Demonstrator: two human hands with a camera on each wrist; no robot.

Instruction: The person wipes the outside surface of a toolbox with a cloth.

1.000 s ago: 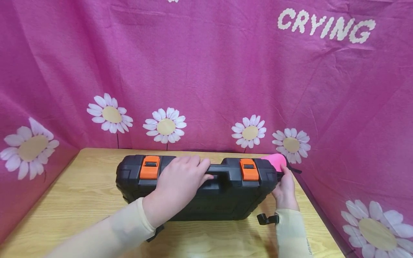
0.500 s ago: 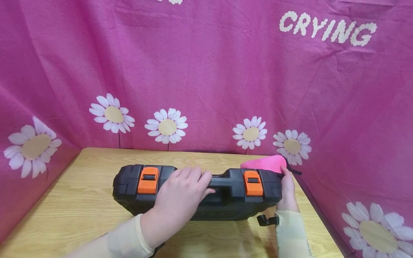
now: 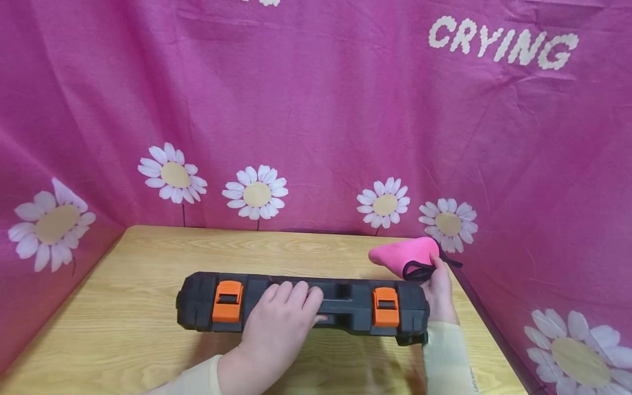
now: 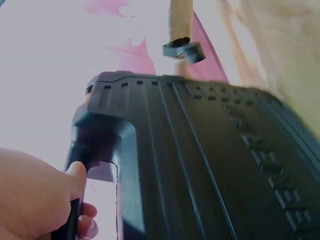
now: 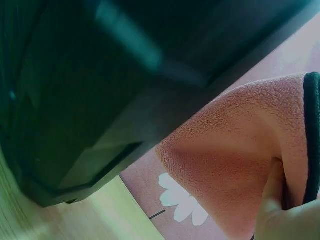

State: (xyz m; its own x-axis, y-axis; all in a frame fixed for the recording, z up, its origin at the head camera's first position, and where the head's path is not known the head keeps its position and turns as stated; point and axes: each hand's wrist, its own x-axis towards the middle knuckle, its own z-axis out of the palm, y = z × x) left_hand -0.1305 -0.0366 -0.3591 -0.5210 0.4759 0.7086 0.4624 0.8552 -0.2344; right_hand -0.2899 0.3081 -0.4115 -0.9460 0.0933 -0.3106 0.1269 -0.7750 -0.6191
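Note:
My left hand (image 3: 280,332) grips the handle of a black plastic tool case (image 3: 362,293) with two orange latches (image 3: 385,314). The latched edge faces up in the head view. The left wrist view shows the thumb and fingers wrapped round the handle, beside the ribbed broad side of the case (image 4: 200,150). Just right of it, my right hand (image 3: 441,291) pinches a pink cloth (image 3: 402,255) with black edging. In the right wrist view the fleecy cloth (image 5: 225,145) hangs from the fingers, close to the dark case, which hides part of it.
A wooden table (image 3: 123,296) lies beneath the case. Behind and at both sides hangs a magenta curtain (image 3: 316,109) printed with white daisies and lettering. A black camera mount (image 4: 184,50) sits on the right wrist.
The case's latched edge has come down and nearer to me, so its broad front has dropped out of the head view. More of the pink cloth shows behind it. My right hand has hardly moved.

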